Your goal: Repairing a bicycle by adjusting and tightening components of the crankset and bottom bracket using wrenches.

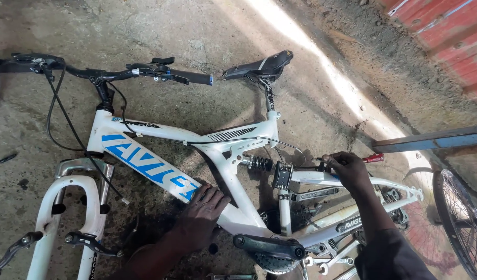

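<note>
I see the white bicycle frame (233, 205) lying wheel-less on the concrete, my left hand (205, 207) pressed flat on its down tube, my right hand (347, 167) gripping a red-handled screwdriver (372, 158) at the rear stays, so stripping looks unfinished.

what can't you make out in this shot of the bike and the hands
- Head view: the tip of the red-handled screwdriver and the part it meets are hidden by the right hand.
- Whether the left hand presses or only rests on the white bike frame cannot be told.
- The loose wheel is cut off by the right and bottom edges.
- The tools on the floor are cut off by the bottom edge.
</note>
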